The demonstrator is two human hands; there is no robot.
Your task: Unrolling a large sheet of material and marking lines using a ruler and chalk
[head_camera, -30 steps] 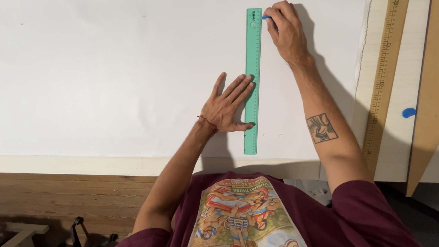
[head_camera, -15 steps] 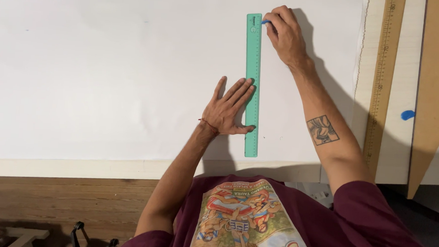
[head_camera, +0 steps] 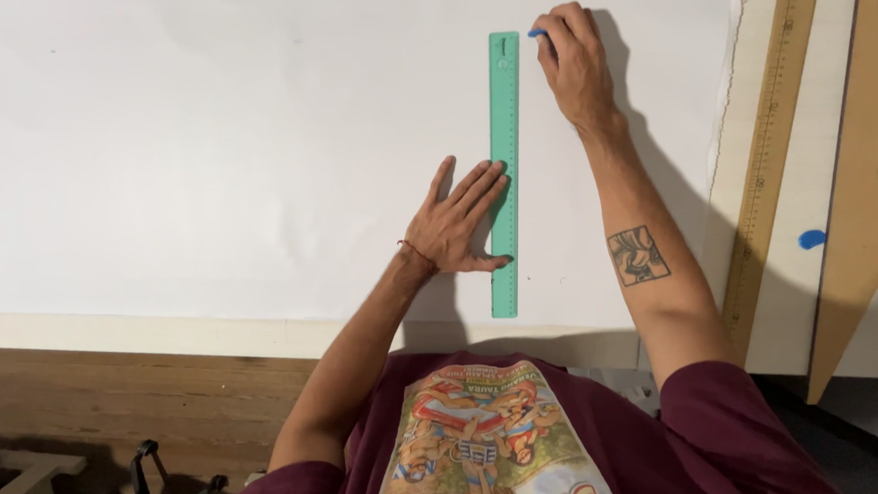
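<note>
While the left hand [head_camera: 457, 228] lies flat with fingers spread, pressing the lower half of a green ruler [head_camera: 503, 170] against a big white sheet of paper [head_camera: 214, 145], the right hand [head_camera: 576, 64] is curled around a blue marker [head_camera: 537, 33], its tip just beside the ruler's far end. The ruler's long axis runs straight away from the person's body, with the left hand on its left edge and the right hand on its right. To the right, well apart, a long wooden ruler [head_camera: 767, 164] and a wooden triangle [head_camera: 867, 199] rest on the tabletop [head_camera: 154, 334]. Nothing blocks the ruler's right edge.
</note>
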